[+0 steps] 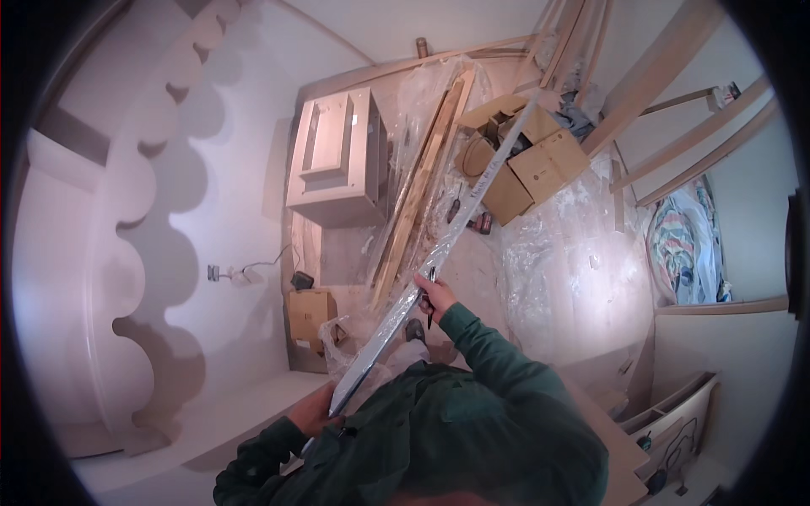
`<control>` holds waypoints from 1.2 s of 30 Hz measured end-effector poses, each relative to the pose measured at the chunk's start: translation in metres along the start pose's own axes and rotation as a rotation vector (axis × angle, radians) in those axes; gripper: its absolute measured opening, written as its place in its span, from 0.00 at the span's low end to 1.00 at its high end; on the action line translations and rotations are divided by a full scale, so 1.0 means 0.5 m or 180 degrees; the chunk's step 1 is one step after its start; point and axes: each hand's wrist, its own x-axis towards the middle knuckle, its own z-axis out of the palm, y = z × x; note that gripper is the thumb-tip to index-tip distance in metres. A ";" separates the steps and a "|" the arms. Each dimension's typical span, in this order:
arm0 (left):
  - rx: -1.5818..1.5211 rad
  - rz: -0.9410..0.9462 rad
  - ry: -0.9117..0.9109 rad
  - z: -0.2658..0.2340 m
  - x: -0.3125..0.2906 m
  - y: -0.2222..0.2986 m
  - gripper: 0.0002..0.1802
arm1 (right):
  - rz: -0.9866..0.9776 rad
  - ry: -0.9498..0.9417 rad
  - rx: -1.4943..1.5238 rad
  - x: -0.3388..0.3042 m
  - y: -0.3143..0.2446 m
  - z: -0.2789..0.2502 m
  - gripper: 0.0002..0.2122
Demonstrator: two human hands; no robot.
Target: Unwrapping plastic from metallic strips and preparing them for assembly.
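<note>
A long, narrow strip wrapped in clear plastic [440,250] slants from my waist up to the far right, with handwriting on its wrap. Low at its near end, my left hand [314,411] is closed on it, the fingers partly hidden. Farther along, my right hand [434,297] grips the strip's edge. A slim black pen [431,319] is also held in that hand, sticking out above and below the fingers. The strip's far end passes over an open cardboard box [544,164].
A pale wooden cabinet [336,194] stands at the far left, beside long wooden boards [422,181]. A drill [480,223] lies near the box. Clear plastic sheeting [548,278] covers floor at the right. A small carton [310,315] sits by the scalloped left panel [135,278].
</note>
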 end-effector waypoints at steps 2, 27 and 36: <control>0.0014 0.0390 0.0382 0.017 0.041 -0.025 0.36 | 0.0113 -0.0068 -0.0001 -0.025 0.024 0.000 0.13; 0.1100 0.0422 0.0088 0.008 0.263 0.049 0.30 | -0.0215 0.0087 -0.0709 -0.142 0.041 -0.152 0.15; -0.2672 -0.0671 -0.1130 0.056 0.302 -0.036 0.25 | -0.0156 0.0507 -0.0939 -0.143 0.086 -0.229 0.15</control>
